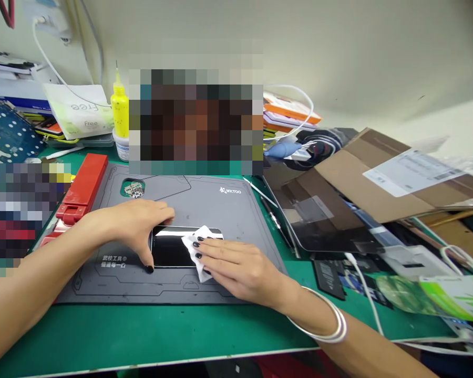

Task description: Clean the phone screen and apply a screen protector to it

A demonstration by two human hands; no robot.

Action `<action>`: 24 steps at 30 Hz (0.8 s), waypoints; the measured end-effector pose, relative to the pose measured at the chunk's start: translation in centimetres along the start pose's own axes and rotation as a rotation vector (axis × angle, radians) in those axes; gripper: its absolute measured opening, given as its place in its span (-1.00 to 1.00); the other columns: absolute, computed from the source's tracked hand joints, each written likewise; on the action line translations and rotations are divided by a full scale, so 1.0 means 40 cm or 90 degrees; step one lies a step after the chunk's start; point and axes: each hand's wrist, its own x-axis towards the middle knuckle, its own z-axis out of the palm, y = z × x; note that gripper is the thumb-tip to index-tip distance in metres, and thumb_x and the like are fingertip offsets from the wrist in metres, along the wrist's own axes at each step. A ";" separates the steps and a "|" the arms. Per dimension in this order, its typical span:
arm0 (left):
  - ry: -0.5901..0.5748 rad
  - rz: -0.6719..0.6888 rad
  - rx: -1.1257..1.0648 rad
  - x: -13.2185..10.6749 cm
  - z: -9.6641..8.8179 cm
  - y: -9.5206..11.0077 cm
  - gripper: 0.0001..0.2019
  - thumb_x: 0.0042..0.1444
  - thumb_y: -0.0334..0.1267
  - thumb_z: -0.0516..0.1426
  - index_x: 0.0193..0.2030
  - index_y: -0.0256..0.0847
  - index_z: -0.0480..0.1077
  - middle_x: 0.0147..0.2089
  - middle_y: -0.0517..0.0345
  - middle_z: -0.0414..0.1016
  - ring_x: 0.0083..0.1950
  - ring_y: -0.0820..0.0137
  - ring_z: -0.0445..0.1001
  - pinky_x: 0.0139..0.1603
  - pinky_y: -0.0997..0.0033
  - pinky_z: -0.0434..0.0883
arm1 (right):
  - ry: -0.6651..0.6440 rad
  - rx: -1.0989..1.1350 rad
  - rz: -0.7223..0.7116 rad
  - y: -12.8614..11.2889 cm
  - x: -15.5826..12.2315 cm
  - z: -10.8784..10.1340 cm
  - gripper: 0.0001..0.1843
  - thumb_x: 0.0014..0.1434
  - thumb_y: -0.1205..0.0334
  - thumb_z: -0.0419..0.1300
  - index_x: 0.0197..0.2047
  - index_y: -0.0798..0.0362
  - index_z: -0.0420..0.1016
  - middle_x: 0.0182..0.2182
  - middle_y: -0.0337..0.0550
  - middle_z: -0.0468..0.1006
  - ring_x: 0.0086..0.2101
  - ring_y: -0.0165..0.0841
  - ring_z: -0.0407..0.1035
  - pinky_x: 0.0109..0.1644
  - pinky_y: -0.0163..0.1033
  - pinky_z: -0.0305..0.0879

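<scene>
A smartphone [169, 252] with a dark, shiny screen lies flat on a grey work mat [228, 210]. My left hand [136, 228] grips its left end, thumb at the near edge and fingers at the far edge. Under the fingertips of my right hand [240, 268] is a crumpled white wipe [199, 262], pressed on the right part of the screen. The wipe and fingers hide that end of the phone.
Left of the mat lies a red tool [84, 181]. Small metal parts [135, 189] sit in the mat's cutout. A yellow bottle [120, 110] stands behind. On the right are a pen-like tool [274, 218], a large dark screen panel [311, 210] and a cardboard box [347, 152].
</scene>
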 end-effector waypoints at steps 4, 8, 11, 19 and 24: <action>-0.002 0.001 -0.009 0.000 0.001 -0.001 -0.31 -0.35 0.00 0.47 -0.11 -0.12 0.26 -0.12 0.17 0.41 -0.16 0.26 0.40 -0.32 0.39 0.20 | 0.035 -0.034 0.041 0.006 -0.003 0.000 -0.80 0.29 0.45 0.15 -0.15 0.13 0.62 -0.13 -0.02 0.67 -0.06 -0.28 0.57 0.08 -0.19 0.54; -0.009 -0.005 -0.012 0.000 -0.004 0.003 -0.33 -0.34 -0.02 0.47 -0.12 -0.12 0.26 -0.14 0.20 0.40 -0.18 0.28 0.40 -0.33 0.40 0.21 | 0.011 -0.032 0.024 0.011 -0.007 -0.001 -0.80 0.30 0.44 0.15 -0.13 0.14 0.62 -0.09 -0.01 0.66 -0.04 -0.26 0.56 0.12 -0.18 0.51; -0.006 -0.003 -0.007 0.001 -0.005 0.004 -0.33 -0.34 -0.03 0.47 -0.14 -0.12 0.25 -0.15 0.21 0.39 -0.17 0.28 0.40 -0.32 0.40 0.21 | 0.015 -0.017 0.021 0.012 -0.008 0.000 -0.80 0.30 0.44 0.15 -0.14 0.14 0.62 -0.10 -0.01 0.67 -0.04 -0.28 0.56 0.13 -0.18 0.51; 0.019 0.023 -0.002 0.000 0.007 -0.012 -0.31 -0.36 0.03 0.46 -0.13 -0.12 0.25 -0.13 0.17 0.41 -0.16 0.25 0.40 -0.29 0.38 0.22 | 0.025 -0.034 0.017 0.004 0.000 0.002 -0.80 0.29 0.47 0.14 -0.15 0.22 0.61 -0.12 0.04 0.67 -0.06 -0.22 0.57 0.10 -0.14 0.54; 0.020 0.016 -0.002 -0.004 0.000 -0.007 -0.32 -0.35 0.01 0.46 -0.14 -0.12 0.26 -0.10 0.16 0.43 -0.14 0.24 0.41 -0.29 0.38 0.22 | 0.039 -0.035 0.027 0.008 -0.002 0.005 -0.80 0.31 0.46 0.13 -0.16 0.19 0.61 -0.12 0.02 0.67 -0.06 -0.24 0.57 0.10 -0.14 0.54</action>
